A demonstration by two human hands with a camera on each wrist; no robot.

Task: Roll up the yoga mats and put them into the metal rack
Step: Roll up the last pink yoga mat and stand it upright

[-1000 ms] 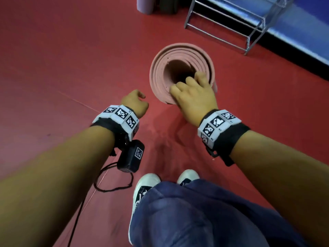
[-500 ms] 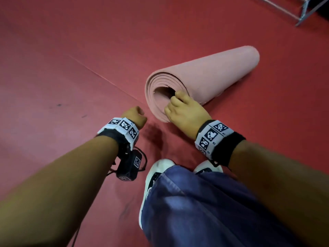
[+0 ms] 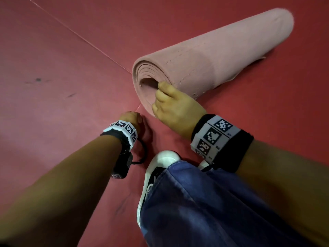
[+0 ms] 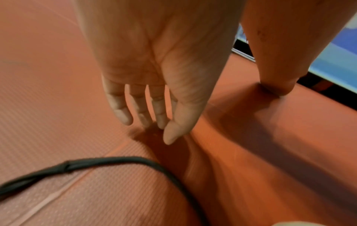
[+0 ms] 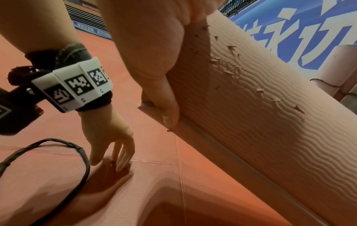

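A pink yoga mat, rolled up, lies on the red floor and runs from centre to upper right. My right hand grips its near end, with fingers curled into the hollow core and the thumb on the outer wall of the mat. My left hand is just left of that end and holds nothing. Its straight fingers point down and their tips touch the floor. The left hand also shows in the right wrist view. The metal rack is out of sight.
The red floor has thin seam lines. My white shoe and blue trouser leg are right below the hands. A black cable loops by my left wrist. A blue banner and another pale roll stand beyond the mat.
The roll, whose open end faced me a second ago, now lies across the floor toward the upper right. The rack has left the head view. My left hand has dropped to the floor.
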